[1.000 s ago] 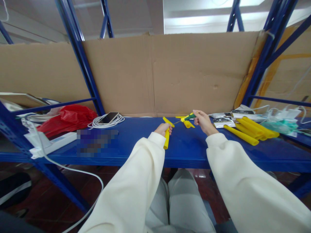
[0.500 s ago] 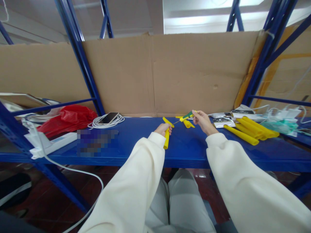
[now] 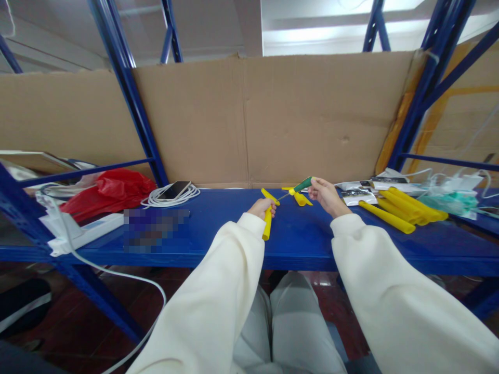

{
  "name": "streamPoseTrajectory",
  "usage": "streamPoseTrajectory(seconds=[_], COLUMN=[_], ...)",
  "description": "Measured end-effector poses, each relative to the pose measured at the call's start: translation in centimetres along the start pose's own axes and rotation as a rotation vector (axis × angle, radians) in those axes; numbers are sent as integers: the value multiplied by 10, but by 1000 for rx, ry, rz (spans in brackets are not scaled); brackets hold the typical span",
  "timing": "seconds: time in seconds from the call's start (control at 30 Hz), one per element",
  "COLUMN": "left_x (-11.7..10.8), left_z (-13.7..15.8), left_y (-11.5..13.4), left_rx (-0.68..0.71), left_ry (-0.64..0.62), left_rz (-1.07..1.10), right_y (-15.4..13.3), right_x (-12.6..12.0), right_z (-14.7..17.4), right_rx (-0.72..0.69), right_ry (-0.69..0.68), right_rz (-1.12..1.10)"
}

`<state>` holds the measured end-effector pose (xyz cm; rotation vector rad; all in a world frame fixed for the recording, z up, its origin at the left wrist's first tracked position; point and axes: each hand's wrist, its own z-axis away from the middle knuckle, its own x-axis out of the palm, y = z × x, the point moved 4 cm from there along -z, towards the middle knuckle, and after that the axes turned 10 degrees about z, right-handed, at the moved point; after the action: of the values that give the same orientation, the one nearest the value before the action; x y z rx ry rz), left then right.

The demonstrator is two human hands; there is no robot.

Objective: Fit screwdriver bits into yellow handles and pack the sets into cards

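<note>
My left hand (image 3: 262,208) is closed around a yellow tube-shaped piece (image 3: 267,227), whose slimmer top end sticks out above my fingers. In my right hand (image 3: 326,195) the fingertips pinch the rear end of a screwdriver (image 3: 303,185) with a green and yellow handle. Its thin shaft points left and down to the yellow piece, the tip meeting it beside my left thumb. Behind the screwdriver, another yellow piece (image 3: 302,199) with flared ends lies on the blue shelf (image 3: 222,223).
Several yellow tubes (image 3: 405,206) lie to the right, near silver-and-black packets (image 3: 356,196) and a green plastic bag (image 3: 448,201). On the left are a phone (image 3: 175,189) on a coiled white cable (image 3: 156,200), a red bag (image 3: 113,192) and a white box (image 3: 95,230). A cardboard panel (image 3: 249,119) stands behind.
The screwdriver handle has turned about its length, showing more green and less yellow. My right fingers have shifted slightly on it. My left hand and its yellow piece stay in place.
</note>
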<state>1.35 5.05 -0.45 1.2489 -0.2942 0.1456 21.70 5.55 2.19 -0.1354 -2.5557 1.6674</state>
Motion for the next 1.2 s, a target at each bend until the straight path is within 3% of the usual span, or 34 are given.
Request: streamPoseTrajectory(seconds=[0.1, 0.27, 0.53, 0.87, 1.07, 1.2], left_x=[0, 0, 0, -2, 0, 1], left_z=[0, -3, -2, -2, 1, 3], left_y=[0, -1, 0, 0, 1, 2], left_rx=[-1, -3, -1, 16, 11, 11], left_ry=[2, -12, -19, 9, 8, 8], left_rz=[5, 21, 3, -22, -36, -31], right_y=[-1, 2, 3, 0, 4, 5], right_x=[1, -2, -3, 2, -3, -4], right_z=[0, -2, 0, 0, -1, 0], right_rx=[-6, -21, -27, -36, -8, 27], right_ry=[-26, 82, 134, -16, 114, 128], right_rz=[-22, 44, 118, 16, 114, 114])
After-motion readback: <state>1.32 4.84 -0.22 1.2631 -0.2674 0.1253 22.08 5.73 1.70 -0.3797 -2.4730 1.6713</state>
